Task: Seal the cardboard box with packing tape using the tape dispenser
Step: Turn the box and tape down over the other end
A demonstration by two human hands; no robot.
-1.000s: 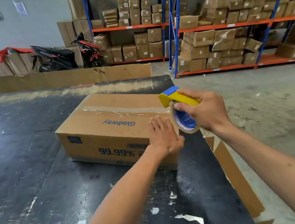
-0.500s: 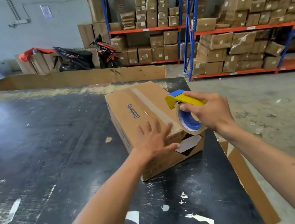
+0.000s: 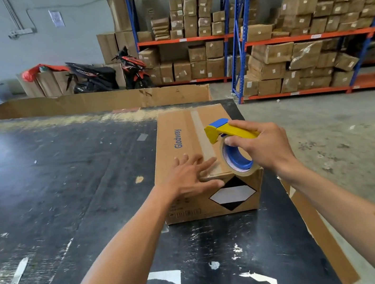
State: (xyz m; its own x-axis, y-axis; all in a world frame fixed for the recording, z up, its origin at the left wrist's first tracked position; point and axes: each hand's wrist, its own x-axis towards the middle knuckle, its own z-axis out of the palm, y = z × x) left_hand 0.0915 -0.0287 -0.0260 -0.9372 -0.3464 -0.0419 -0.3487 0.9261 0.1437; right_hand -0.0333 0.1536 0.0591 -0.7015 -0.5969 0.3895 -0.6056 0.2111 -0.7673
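I am looking at the black surface [image 3: 69, 187], where the cardboard box [image 3: 181, 143] is sitting near its right edge, a tape strip already running along its top seam. It is looking stiff and light, so I am pinning it flat with my open left hand [image 3: 191, 176], holding nothing. My right hand [image 3: 263, 146] is gripping the tape dispenser [image 3: 231, 145] shut over the near edge. The box has been turned end-on to me since a second ago.

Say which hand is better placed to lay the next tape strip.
Right. The right hand already holds the dispenser at the box's near top edge, beside the seam. The left hand lies flat on the lid, likely just steadying it.
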